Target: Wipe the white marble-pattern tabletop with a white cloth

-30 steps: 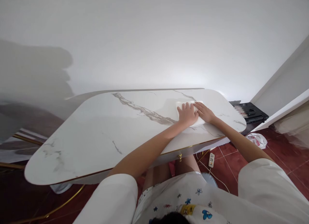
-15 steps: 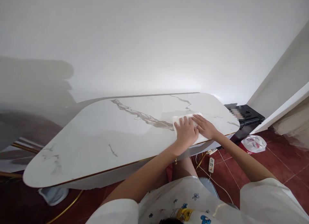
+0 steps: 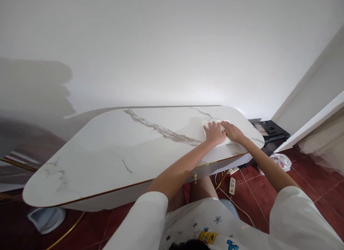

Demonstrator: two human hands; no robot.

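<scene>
A white cloth (image 3: 225, 140) lies flat on the right part of a white marble-patterned tabletop (image 3: 107, 146) with grey veins. My left hand (image 3: 215, 132) presses down on the cloth with its fingers spread. Right beside it, my right hand (image 3: 232, 132) rests on the cloth's right side, its fingers stretched toward the left hand and touching it. Most of the cloth is hidden under both hands.
Beyond the table's right end stands a black case (image 3: 276, 132). On the red tiled floor are a white plastic bag (image 3: 282, 161), a power strip (image 3: 232, 186) with cables, and a pale bin-like object (image 3: 47, 219). A small gold knob (image 3: 195, 177) sits below the table edge.
Both hands and the cloth have slid a little to the right and toward the wall. The view has shifted slightly.
</scene>
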